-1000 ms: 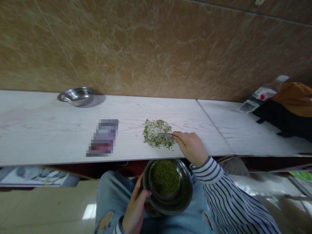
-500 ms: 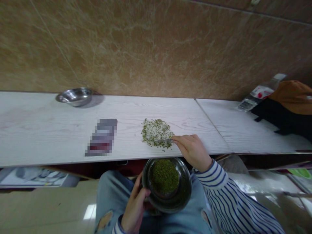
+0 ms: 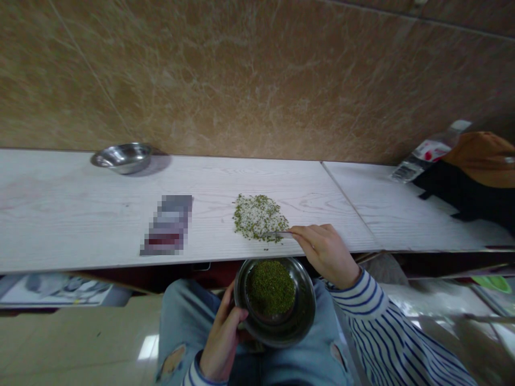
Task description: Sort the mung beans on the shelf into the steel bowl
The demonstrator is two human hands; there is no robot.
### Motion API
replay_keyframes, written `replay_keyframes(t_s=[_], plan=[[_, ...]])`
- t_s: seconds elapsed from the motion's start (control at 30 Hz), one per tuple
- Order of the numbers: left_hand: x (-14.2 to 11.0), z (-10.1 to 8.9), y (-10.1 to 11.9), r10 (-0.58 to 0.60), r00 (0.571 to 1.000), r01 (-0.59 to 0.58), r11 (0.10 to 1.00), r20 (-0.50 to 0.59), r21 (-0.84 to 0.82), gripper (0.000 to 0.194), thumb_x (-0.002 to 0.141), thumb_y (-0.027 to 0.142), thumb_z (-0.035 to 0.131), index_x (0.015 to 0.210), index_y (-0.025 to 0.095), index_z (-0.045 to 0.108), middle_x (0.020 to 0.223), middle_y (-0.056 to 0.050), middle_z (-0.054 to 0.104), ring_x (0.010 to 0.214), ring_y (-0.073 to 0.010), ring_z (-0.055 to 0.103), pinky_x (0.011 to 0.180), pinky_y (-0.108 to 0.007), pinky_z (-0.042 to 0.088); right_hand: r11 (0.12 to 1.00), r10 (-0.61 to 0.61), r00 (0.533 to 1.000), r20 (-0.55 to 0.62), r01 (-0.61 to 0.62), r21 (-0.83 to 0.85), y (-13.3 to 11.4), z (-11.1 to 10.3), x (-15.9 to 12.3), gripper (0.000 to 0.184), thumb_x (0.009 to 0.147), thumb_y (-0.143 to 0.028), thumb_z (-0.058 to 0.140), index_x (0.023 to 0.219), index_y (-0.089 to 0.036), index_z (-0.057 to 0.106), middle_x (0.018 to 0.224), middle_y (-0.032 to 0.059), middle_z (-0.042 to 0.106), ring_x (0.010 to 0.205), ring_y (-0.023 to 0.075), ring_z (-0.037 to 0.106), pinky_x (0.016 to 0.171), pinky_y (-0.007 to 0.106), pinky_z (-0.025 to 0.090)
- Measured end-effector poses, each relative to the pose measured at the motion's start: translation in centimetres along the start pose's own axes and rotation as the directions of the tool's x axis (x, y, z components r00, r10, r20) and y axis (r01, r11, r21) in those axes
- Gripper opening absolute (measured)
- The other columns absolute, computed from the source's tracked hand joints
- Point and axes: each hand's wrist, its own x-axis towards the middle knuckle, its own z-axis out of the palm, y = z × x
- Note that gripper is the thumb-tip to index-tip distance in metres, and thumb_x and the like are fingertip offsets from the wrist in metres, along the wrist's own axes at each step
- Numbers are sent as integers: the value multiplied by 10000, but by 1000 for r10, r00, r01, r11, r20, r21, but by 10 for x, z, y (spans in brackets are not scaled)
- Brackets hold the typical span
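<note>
Drawing a slim metal utensil (image 3: pixel 278 234), probably a spoon, through the near edge of the mixed grains (image 3: pixel 259 212), to judge by its place; pinching its handle in the right hand (image 3: pixel 325 252). Clasping a steel bowl (image 3: pixel 304 316) by its rim in the left hand (image 3: pixel 225 332), over the lap, beside the front edge of the tabletop (image 3: pixel 213 214). Likely calling next for a low, level utensil and a steady bowl. Round, smooth and glossy in the bowl; small and gritty in the green grains (image 3: pixel 271 289) inside; loose, flat and white-and-green on pale, wood-streaked boards.
</note>
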Motion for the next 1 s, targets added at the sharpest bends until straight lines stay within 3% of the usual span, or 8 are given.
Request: replay_keyframes(t_s=[0.4, 0.67, 0.8, 1.0], plan=[[-1, 3, 1, 3, 1000, -3, 1000, -10, 9, 769, 616, 193, 551, 1360, 261, 364, 1162, -58, 585, 798, -197, 552, 533, -267, 437, 1000, -21, 1000, 23, 21, 3, -6, -1, -8, 239, 919, -253, 401, 1048, -220, 600, 909, 46, 691, 834, 141, 615, 749, 287, 366], [-3, 4, 4, 17, 1000, -17, 1000, -6, 20, 739, 636, 178, 532, 1353, 240, 361, 1136, -63, 587, 789, -194, 552, 538, -269, 443, 999, 18, 999, -33, -19, -39, 12, -4, -17, 229, 913, -257, 414, 1042, -206, 596, 943, 50, 687, 846, 149, 620, 765, 294, 382], [-2, 2, 3, -8, 1000, 9, 1000, -6, 21, 741, 640, 174, 546, 1354, 249, 365, 1089, -62, 610, 737, -180, 555, 551, -278, 445, 999, 25, 1000, -5, -26, -45, 13, -1, -19, 245, 916, -265, 402, 1053, -208, 597, 924, 56, 689, 831, 149, 625, 759, 295, 390], [1, -1, 1, -6, 1000, 6, 1000, 25, -3, 746, 625, 183, 581, 1343, 283, 404, 1226, -54, 565, 830, -204, 572, 573, -279, 446, 1000, 2, 1000, 0, -2, -31, 3, 0, -21, 247, 918, -258, 399, 1056, -211, 598, 903, 50, 691, 810, 144, 621, 738, 293, 387]])
